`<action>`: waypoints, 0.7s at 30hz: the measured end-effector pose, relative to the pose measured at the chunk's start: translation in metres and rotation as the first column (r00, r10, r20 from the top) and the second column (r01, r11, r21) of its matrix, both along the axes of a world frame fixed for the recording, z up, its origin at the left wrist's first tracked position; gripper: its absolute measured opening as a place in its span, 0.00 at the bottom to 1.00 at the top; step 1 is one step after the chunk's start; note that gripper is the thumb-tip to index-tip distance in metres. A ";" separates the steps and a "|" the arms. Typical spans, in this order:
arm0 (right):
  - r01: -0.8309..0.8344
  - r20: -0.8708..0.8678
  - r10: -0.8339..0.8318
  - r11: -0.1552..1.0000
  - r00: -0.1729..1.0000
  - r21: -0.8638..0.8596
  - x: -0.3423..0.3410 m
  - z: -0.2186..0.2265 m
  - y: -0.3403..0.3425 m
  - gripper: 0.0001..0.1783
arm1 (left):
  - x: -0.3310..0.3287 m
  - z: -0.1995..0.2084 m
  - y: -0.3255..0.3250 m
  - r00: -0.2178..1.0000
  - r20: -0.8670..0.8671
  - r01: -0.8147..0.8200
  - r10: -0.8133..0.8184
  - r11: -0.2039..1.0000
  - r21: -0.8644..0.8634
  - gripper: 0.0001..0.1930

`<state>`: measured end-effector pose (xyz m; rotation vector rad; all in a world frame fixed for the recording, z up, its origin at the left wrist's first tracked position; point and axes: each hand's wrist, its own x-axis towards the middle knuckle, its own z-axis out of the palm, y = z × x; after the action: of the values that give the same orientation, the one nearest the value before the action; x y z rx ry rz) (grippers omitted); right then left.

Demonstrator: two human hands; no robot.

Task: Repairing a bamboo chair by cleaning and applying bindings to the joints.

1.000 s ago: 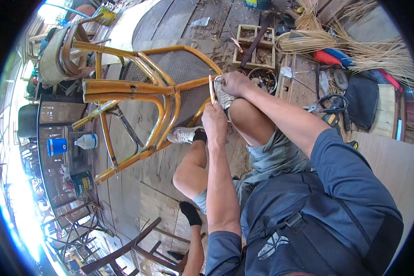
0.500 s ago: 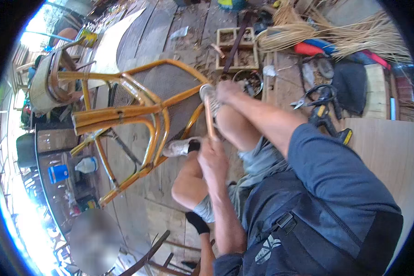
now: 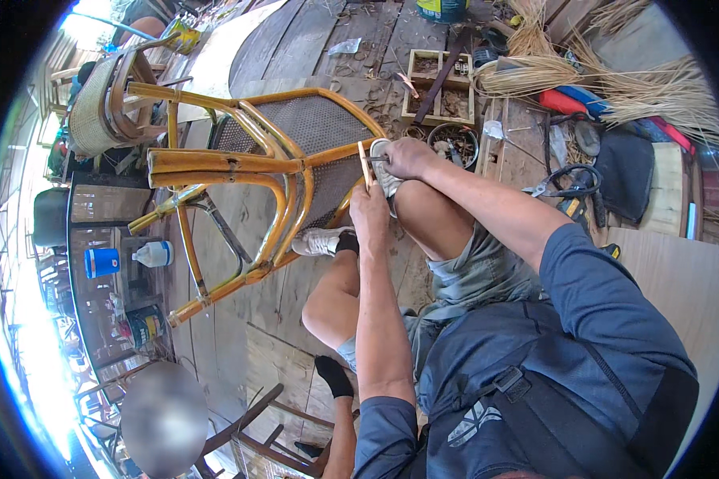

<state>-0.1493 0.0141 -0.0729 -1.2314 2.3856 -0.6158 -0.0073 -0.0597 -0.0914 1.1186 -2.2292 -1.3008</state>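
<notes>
My left hand [image 3: 370,211] is closed around a pale strip of wood or cane [image 3: 363,164], whose end points away from me. My right hand [image 3: 408,158] makes a fist around a tool; only a short dark metal part [image 3: 378,159] shows, reaching across to the strip. Most of that tool is hidden in the fist, so its kind cannot be told. Just beyond both hands, a cane-framed chair [image 3: 228,165] lies tipped over on the plank floor, its dark woven mesh [image 3: 339,120] showing. My right hand is above a light shoe [image 3: 385,172].
A divided wooden box [image 3: 433,118] and a round container of small items [image 3: 455,144] stand beyond my right hand. Scissors [image 3: 563,182] lie to the right, near bundled cane strands [image 3: 527,76]. Bottles [image 3: 153,254] stand left. Another person's leg [image 3: 341,423] shows below, near dark chair parts [image 3: 256,423].
The view has shifted a little. My left hand has moved away from me, closer to my right hand. Less of the strip shows between them, and the dark metal part is now visible.
</notes>
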 end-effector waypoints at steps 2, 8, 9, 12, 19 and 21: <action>-0.099 -0.023 0.100 0.995 0.995 0.021 -0.003 0.011 0.004 0.14 | -0.015 0.014 0.007 0.999 -0.018 0.034 -0.036 0.995 -0.093 0.15; -0.074 -0.015 0.076 0.991 0.997 0.110 -0.003 0.008 -0.006 0.16 | -0.023 0.020 0.008 0.987 0.125 0.136 -0.098 0.929 -0.344 0.15; -0.087 -0.018 0.092 0.979 0.996 0.183 -0.001 0.009 -0.009 0.16 | -0.015 0.010 0.003 0.969 0.184 0.225 -0.162 0.885 -0.408 0.15; 0.133 0.120 -0.161 0.968 0.980 0.215 -0.006 -0.025 -0.020 0.16 | 0.000 0.035 0.011 0.976 0.176 0.164 -0.130 0.967 -0.196 0.14; 0.406 0.130 -0.434 0.892 0.891 0.198 -0.042 -0.037 0.023 0.18 | 0.031 0.104 0.037 0.992 0.127 -0.050 0.026 0.981 0.189 0.16; 0.305 0.118 -0.318 0.945 0.941 0.117 -0.033 -0.030 0.011 0.18 | 0.020 0.073 0.023 0.999 0.019 -0.049 0.045 0.957 0.287 0.14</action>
<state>-0.1827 0.0248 -0.1029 -0.7491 2.4810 -0.6452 0.0130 -0.0367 -0.0188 1.2728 -2.0520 -1.6408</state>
